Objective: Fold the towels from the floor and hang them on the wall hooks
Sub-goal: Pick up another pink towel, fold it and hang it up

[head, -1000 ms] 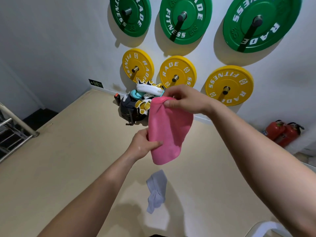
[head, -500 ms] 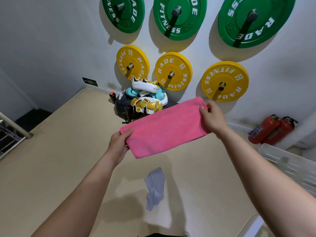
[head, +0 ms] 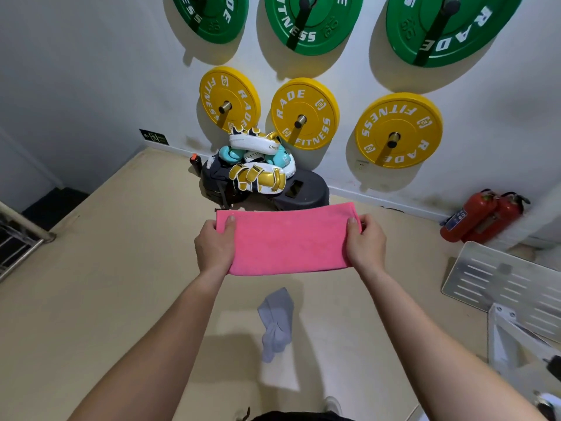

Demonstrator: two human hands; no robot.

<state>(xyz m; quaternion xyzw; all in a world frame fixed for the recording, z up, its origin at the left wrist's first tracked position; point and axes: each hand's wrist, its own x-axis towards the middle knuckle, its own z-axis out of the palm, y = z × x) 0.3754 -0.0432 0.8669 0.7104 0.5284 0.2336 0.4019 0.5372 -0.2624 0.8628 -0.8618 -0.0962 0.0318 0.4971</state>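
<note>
Towel: the pink rectangular cloth towel (head: 288, 241) spans between my hands, long axis left to right.
Left hand (head: 214, 247): pinches its left short end, thumb on top.
Right hand (head: 365, 244): pinches the right end likewise.
Next: I'd judge either hand crosses to meet the other.

The beige floor (head: 106, 299) carries a crumpled grey towel (head: 276, 323) lying near the middle, well apart from the wall. At the wall's foot sits a black bag (head: 306, 189) heaped with white and gold pads (head: 258, 177), a dark bottle (head: 195, 162) standing just beside it on the left. To the right, two red extinguishers (head: 482, 217) lie against the wall, near a white slotted panel (head: 501, 284).
</note>
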